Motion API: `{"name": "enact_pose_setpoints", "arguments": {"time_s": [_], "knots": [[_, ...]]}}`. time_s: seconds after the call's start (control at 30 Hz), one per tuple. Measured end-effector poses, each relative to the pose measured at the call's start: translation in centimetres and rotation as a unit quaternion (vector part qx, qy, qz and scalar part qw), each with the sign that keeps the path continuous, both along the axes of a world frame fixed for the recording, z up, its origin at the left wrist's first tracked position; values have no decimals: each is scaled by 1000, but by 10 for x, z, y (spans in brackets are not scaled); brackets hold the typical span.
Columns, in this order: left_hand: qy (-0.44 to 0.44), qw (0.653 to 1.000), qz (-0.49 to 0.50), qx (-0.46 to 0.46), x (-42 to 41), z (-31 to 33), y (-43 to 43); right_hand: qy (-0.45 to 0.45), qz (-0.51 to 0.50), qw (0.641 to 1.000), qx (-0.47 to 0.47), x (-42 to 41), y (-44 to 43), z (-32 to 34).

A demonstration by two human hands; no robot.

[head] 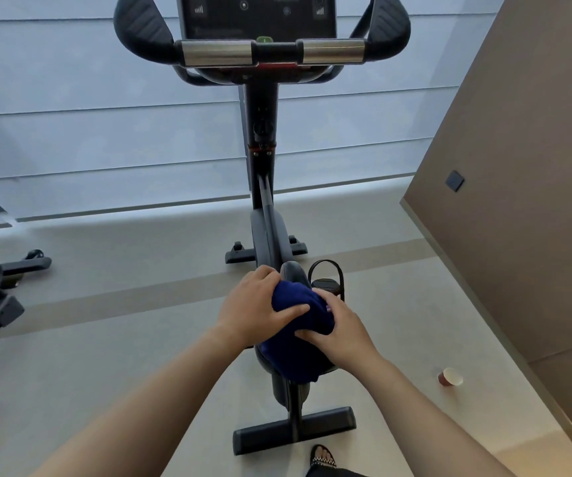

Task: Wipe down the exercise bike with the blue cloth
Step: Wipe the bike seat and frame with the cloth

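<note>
Your fingers [295,309] on the left hand [253,301] are curled over the upper left side of the bunched dark blue cloth [300,325], the thumb laid across its top. The right hand [338,333] closes on the cloth from the lower right, thumb tucked in against the fabric. So both hands are pinching the same wad between them, just below the centre of the frame.

The cloth lies draped over the black padded saddle [291,270] of the black upright exercise bike [260,132], covering most of it; only the saddle's narrow nose shows above your left knuckles. The saddle's long axis runs straight away from you, toward the top of the frame, in line with the bike's mast and its chrome-banded handlebar [216,51].

That line probably decides the coming stroke: a wipe along the saddle would run up-frame toward the nose, and the left hand is the nearer one there. The black pedal with its strap [326,277] sits just right of the nose, touching distance from your right fingertips.

Lower right, a red paper cup [449,376] stands on the pale floor [105,339], well apart from the bike.
</note>
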State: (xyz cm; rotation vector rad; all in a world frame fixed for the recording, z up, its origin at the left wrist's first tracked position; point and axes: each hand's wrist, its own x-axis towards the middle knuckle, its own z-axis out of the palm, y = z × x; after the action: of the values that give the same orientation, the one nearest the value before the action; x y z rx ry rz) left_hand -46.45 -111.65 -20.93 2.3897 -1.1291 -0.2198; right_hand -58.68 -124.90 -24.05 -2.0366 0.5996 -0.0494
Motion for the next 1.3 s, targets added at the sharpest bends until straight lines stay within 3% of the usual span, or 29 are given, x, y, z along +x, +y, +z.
{"name": "enact_pose_setpoints", "arguments": {"time_s": [0.2,0.33,0.43,0.63,0.83,1.07,1.3], "knots": [[88,994,-30,64,0,-13,7,23,20,998,-56,-6,-4,-4],[23,986,-78,145,-12,-27,4,31,37,990,-132,-5,-3,-17],[57,983,-52,167,-21,-35,0,29,37,990,-132,-3,-2,-27],[86,985,58,141,-25,-32,-4,10,71,990,-122,12,-18,-29],[0,982,175,75,-39,-32,20,-111,167,970,-138,20,-14,-25],[-28,969,244,-1,-56,-36,62,-106,217,967,-75,28,23,-21],[-3,962,273,-6,-63,-33,134,-146,273,945,-106,39,87,-12]]}}
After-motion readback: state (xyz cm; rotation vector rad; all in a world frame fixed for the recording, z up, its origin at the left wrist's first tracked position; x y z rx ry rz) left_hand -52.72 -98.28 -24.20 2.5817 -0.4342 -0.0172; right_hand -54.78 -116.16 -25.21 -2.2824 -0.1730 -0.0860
